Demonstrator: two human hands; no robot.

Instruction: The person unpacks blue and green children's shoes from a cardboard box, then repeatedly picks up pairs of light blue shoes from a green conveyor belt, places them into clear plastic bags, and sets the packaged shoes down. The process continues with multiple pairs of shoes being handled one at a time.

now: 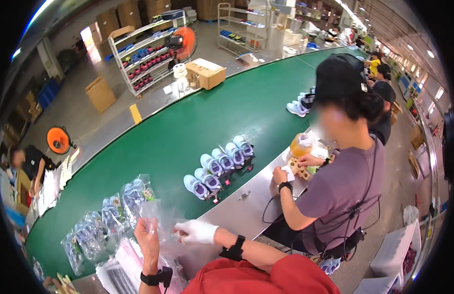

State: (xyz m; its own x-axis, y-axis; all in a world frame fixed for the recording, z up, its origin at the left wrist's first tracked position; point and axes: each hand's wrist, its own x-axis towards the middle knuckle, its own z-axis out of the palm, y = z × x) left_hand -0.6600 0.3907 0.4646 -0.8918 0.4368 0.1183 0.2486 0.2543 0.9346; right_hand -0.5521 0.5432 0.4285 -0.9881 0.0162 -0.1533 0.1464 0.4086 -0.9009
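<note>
Between my hands is a clear plastic bag [164,220], thin and partly blurred. My bare left hand [147,234] pinches its left side, fingers closed. My right hand [197,232], in a white glove, has its fingertips closed at the bag's right side. Just beyond my left hand, bagged shoes [135,196] lie in a row on the green conveyor belt [173,142]. Farther right on the belt stand several unbagged light blue shoes [222,164] with dark purple insides. Beneath my left forearm lie pink and white sheets or bags [129,259], partly covered.
At my right a co-worker [344,166] handles small brown pieces [298,169] beside a yellowish tub [301,145]. The metal table edge [244,196] runs along the belt. Across it are a cardboard box [206,73], a shoe rack [148,59] and an orange fan [59,140].
</note>
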